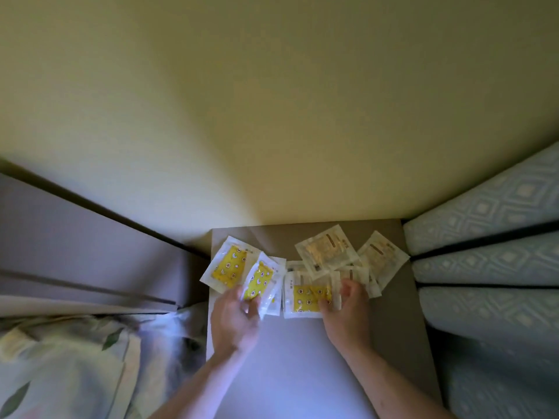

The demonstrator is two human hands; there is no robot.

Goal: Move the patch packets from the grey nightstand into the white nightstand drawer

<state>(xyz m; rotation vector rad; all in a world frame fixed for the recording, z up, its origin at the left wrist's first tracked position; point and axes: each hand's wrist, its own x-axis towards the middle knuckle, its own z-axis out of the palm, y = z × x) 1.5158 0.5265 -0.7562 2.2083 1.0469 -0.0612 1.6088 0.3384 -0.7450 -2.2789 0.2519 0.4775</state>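
Flat clear-plastic patch packets with yellow printed inserts (311, 294) lie scattered, some overlapping, on the grey nightstand top (393, 322). My left hand (234, 320) pinches one yellow packet (260, 281) by its near edge; my right hand (348, 316) curls fingers on the middle one. I'd guess they're light, floppy and slick, so best pinched at the edge seams. Cream wall (272, 101) behind, leaf-print bedding (66, 367) left, blue diamond-pattern mattresses (490, 267) right; white drawer not in view
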